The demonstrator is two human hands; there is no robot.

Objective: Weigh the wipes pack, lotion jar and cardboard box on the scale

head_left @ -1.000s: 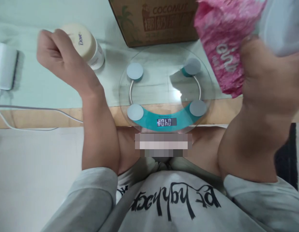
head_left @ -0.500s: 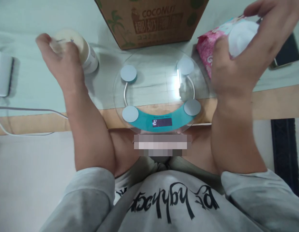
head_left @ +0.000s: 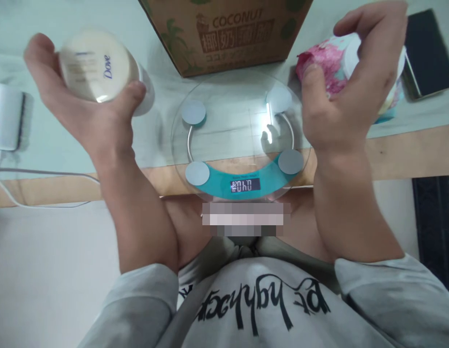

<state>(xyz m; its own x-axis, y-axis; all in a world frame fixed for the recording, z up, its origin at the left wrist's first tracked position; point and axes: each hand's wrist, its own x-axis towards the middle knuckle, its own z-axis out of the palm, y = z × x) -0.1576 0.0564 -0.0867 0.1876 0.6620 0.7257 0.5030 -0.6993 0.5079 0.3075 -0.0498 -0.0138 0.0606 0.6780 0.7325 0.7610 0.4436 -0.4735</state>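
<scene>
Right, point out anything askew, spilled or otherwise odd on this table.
The glass bathroom scale looks slightly out of place: its near rim juts past the wooden table edge. I see nothing spilled.

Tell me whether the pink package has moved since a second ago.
Yes, apparently downward and rightward against the carton: the pink package overlapped its right edge in view earlier; now it looks smaller and shows apart from that edge.

Over glass scale (head_left: pixel 241 137), open air: room to pass. Behind it, carton (head_left: pixel 228 38) blocks. Left of it, free desk strip (head_left: pixel 162 82), then Dove jar (head_left: pixel 92 65) in left hand (head_left: pixel 90 116). Right of it, right hand (head_left: pixel 346 111) and pink packet (head_left: pixel 334 72) block, phone (head_left: pixel 433 53) beyond.
</scene>
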